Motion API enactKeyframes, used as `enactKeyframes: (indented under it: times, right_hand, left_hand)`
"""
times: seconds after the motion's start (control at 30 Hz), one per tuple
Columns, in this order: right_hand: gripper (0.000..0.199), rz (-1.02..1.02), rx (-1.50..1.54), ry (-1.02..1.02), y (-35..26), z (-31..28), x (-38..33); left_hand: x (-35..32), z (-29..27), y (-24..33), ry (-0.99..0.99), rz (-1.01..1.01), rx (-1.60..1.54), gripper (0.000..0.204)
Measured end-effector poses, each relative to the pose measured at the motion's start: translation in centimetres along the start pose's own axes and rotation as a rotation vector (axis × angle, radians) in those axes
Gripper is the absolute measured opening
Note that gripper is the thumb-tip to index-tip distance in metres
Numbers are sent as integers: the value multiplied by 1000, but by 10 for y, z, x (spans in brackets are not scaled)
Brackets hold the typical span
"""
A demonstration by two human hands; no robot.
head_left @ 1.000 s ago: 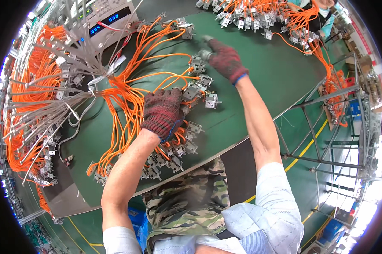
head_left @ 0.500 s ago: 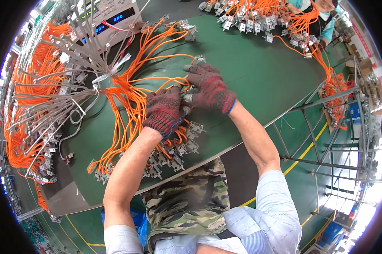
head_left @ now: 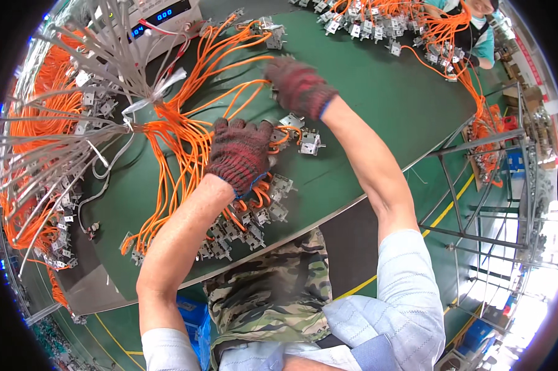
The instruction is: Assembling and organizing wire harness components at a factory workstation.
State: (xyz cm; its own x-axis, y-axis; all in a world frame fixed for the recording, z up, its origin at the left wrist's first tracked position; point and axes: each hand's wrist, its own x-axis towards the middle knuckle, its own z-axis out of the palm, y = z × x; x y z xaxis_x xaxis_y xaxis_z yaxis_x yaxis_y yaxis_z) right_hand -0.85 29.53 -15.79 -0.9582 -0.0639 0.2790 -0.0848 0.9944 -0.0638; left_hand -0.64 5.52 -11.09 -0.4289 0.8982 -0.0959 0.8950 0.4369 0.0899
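My left hand, in a dark red and grey knitted glove, lies palm down over a bundle of orange wires, fingers slightly apart. Beside its fingertips are small metal connectors on the wire ends; what lies under the palm is hidden. My right hand, gloved alike, is raised farther off to the right, where orange wires run up to its fingers. Motion smears those fingers, so I cannot tell whether they grip a wire. More metal connectors are heaped by the table's near edge, below my left hand.
Grey cable ends fan out at the left, tied with a white strip. A bench instrument with blue digits stands at the back left. Another pile of orange-wired connectors lies at the far side, near a co-worker. A metal frame stands right.
My right hand has moved away from my left, up and to the left, uncovering connectors between them. The wire bundle has shifted slightly left; my left hand has stayed nearly in place.
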Motion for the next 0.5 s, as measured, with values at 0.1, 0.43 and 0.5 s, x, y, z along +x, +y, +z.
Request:
enactKeyframes:
  times: [0.1,0.43,0.5]
  right_hand:
    - [42,7,-95,-57,-15,-11,14]
    - [72,155,799,67,-35,-83,-72]
    - [75,138,725,-46,-49,-80,-98]
  left_hand:
    - [9,13,-5,92,82,-55,55]
    - [8,19,-20,93,144,-109,40]
    - [10,10,-15,-4,105,-115,40]
